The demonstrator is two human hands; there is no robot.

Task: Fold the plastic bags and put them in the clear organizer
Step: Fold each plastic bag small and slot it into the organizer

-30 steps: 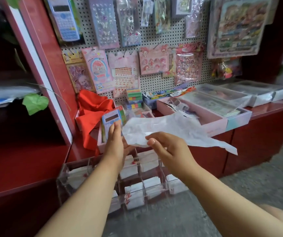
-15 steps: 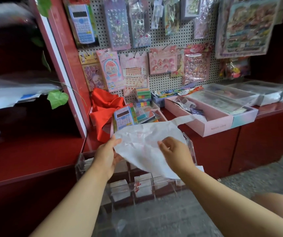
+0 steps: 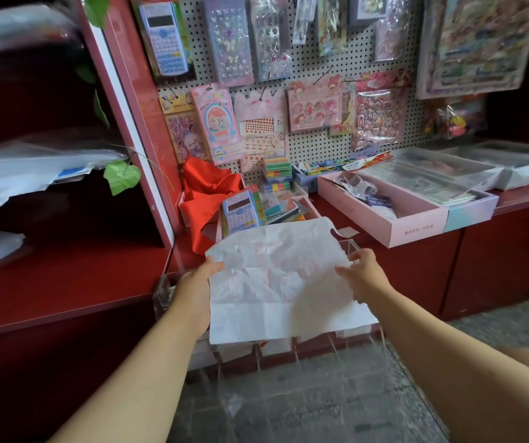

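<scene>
Plastic bag [image 3: 276,279] spread flat btwn hands, over clear organizer [image 3: 349,247]. Left hand [image 3: 197,282] pinching bag's left edge, right hand [image 3: 364,278] pinching right edge; bag body sits between both grips.

Legible text is scarce. Pink box [image 3: 413,230] front wall: small printed line, characters too small to read. Pink-and-blue card [image 3: 217,123] on the pegboard: "3" partly readable near its top. Red-and-white packet [image 3: 367,160]: lettering blurred. Both calculators' key labels unreadable.
</scene>
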